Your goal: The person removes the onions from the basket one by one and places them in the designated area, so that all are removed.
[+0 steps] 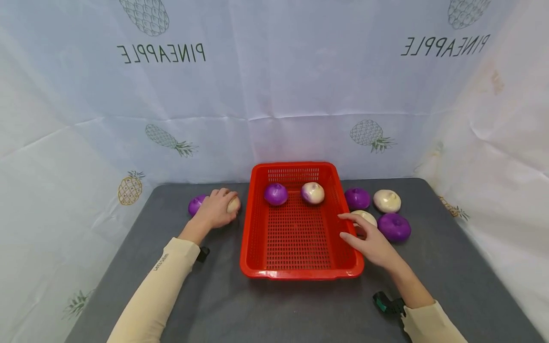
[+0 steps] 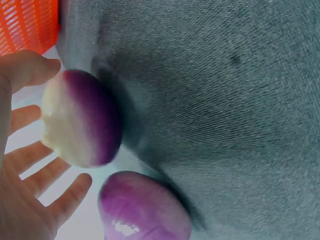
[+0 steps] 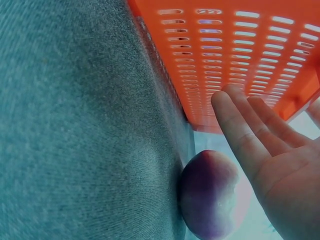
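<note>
My left hand (image 1: 217, 209) reaches over a white-and-purple onion (image 2: 82, 120) on the table, left of the red basket (image 1: 300, 275). In the left wrist view, its fingers are spread and its thumb tip is right at the onion's edge. Beside that hand lies a purple onion (image 2: 145, 207). My right hand (image 1: 372, 243) is at the basket's right rim, with its thumb and fingertips over the edge and its fingers extended in the right wrist view. Partly hidden behind it is a white-topped onion (image 1: 364, 218). Inside the basket lie a purple onion (image 1: 276, 194) and a white-and-purple onion (image 1: 312, 193).
To the right of the basket are two more purple onions, one at the back (image 1: 357, 198) and one nearer (image 1: 394, 227), and a white onion (image 1: 387, 201). A dark grey cloth (image 1: 283, 309) covers the table. Pineapple-printed white sheets (image 1: 291, 95) hang around it.
</note>
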`<state>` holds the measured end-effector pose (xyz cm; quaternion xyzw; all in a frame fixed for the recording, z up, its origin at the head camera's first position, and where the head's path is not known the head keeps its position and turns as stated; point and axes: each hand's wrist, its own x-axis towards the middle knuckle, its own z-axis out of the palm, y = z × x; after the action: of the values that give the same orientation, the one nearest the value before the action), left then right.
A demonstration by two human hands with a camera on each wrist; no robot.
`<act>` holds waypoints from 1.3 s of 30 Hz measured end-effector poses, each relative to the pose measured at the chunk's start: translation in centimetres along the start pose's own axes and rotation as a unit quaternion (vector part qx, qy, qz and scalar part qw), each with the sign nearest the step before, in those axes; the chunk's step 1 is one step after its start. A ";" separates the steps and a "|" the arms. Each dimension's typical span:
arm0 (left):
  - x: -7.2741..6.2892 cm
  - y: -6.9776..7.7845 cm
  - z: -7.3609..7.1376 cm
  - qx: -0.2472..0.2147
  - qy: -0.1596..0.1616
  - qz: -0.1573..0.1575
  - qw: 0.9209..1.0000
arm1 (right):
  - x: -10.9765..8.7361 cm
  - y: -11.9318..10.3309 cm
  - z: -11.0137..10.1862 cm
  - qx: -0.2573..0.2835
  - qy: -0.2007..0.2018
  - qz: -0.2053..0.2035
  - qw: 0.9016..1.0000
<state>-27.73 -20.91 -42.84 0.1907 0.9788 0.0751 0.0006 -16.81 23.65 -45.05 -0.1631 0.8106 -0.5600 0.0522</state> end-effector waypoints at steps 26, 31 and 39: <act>0.5 6.1 -6.8 0.009 0.151 0.122 0.981 | 0.0 -0.3 0.0 -0.004 -0.007 0.005 1.000; 0.8 7.6 -8.2 -0.003 0.177 0.146 0.973 | 0.0 -0.3 -0.1 -0.011 -0.005 0.008 1.000; 1.7 10.1 -9.7 0.000 0.182 0.170 0.968 | 0.0 -0.4 -0.1 -0.017 -0.006 0.007 1.000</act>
<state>-25.81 -12.45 -31.69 0.3376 0.9155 0.1074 -0.1909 -16.71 23.62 -44.64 -0.1615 0.8211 -0.5443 0.0583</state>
